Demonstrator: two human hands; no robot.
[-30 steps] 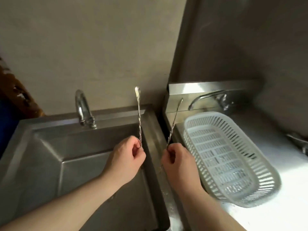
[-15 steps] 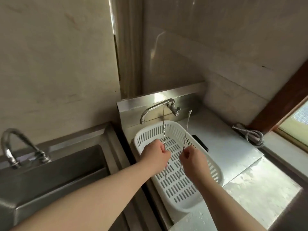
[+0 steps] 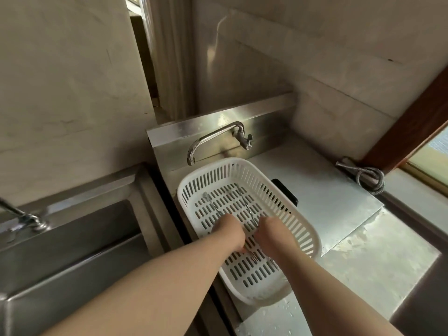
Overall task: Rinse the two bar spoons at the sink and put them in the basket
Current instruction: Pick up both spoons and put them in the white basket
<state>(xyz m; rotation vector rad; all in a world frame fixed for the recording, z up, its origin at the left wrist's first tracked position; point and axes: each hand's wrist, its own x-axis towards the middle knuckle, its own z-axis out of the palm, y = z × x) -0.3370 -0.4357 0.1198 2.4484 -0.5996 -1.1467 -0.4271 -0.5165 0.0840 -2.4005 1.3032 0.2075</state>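
While both hands reach down into the white basket (image 3: 303, 221) | left hand (image 3: 230, 232) grips one bar spoon (image 3: 212, 204) | right hand (image 3: 272, 235) grips other bar spoon (image 3: 247, 204), mid-frame

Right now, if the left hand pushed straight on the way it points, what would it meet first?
Probably the slotted floor of the white basket: the left hand reaches down into it, over its bar spoon. Depth is unclear.

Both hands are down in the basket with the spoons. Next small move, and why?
Probably let go and lift both hands out: each bar spoon, left and right, already lies along the basket floor, while the left hand and right hand hold the near ends.
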